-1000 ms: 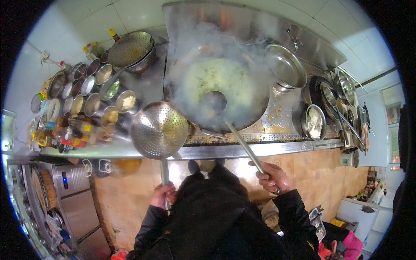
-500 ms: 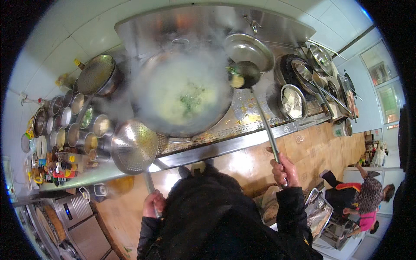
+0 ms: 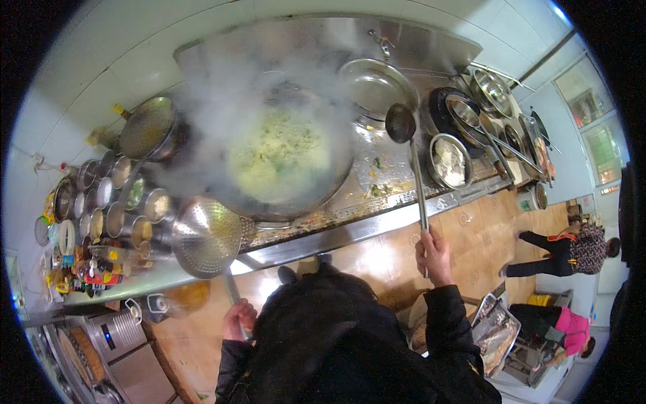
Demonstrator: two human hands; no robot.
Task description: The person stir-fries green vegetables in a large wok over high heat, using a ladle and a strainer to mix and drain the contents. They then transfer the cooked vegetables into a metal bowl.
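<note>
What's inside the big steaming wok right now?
The wok holds pale yellow-green contents with darker green bits scattered through. The wok's bottom is covered by them, and drifting steam veils its far side, so details there cannot be made out.

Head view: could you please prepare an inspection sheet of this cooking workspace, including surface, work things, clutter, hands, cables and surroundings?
Surface: steel counter, food scraps right of the wok.
Job's things: wok holds yellow-green food, partly veiled by steam; ladle is to its right; skimmer is at front left.
Clutter: small pots and bottles crowd the left; basin and bowl of white food, right.
Hands: left hand closed on the skimmer's handle; right hand on the ladle's.
Cables: nothing seen clearly.
Surroundings: tiled floor; two people at right.
</note>
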